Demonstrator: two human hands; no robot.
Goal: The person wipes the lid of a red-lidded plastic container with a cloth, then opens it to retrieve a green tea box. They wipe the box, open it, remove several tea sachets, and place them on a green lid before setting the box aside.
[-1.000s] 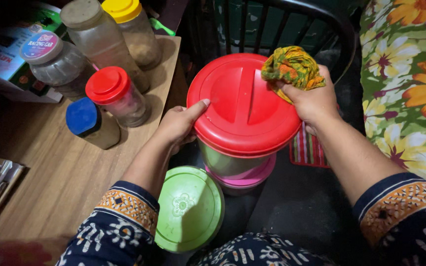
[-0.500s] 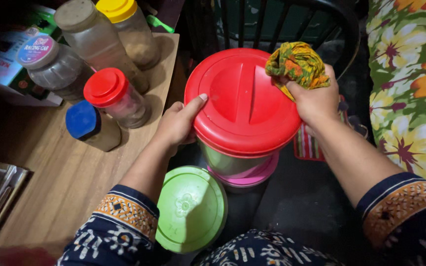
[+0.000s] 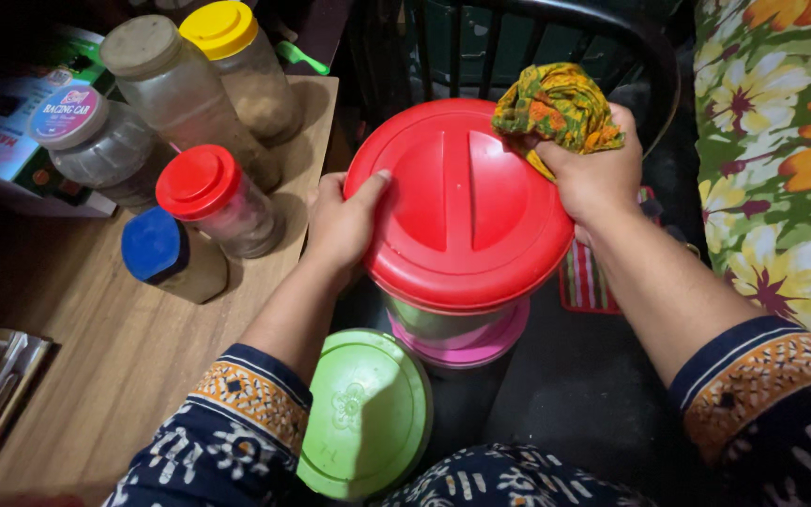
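A large round container with a red lid (image 3: 462,202) sits in the middle, stacked on a container with a pink lid (image 3: 469,344). My left hand (image 3: 342,223) grips the red lid's left rim, thumb lying on top. My right hand (image 3: 593,174) is closed on a crumpled green, orange and yellow cloth (image 3: 556,108) at the lid's upper right edge. Both sleeves are dark blue with orange patterned cuffs.
A green-lidded container (image 3: 360,409) stands below the red lid. On the wooden table (image 3: 133,338) at left are several jars: red lid (image 3: 197,181), blue lid (image 3: 151,244), yellow lid (image 3: 221,28), grey lid (image 3: 141,45). A dark chair back (image 3: 537,38) is behind; floral fabric (image 3: 781,141) at right.
My left hand has slid further onto the red lid's rim, thumb now higher on top. The cloth in my right hand has shifted slightly left along the lid's edge.
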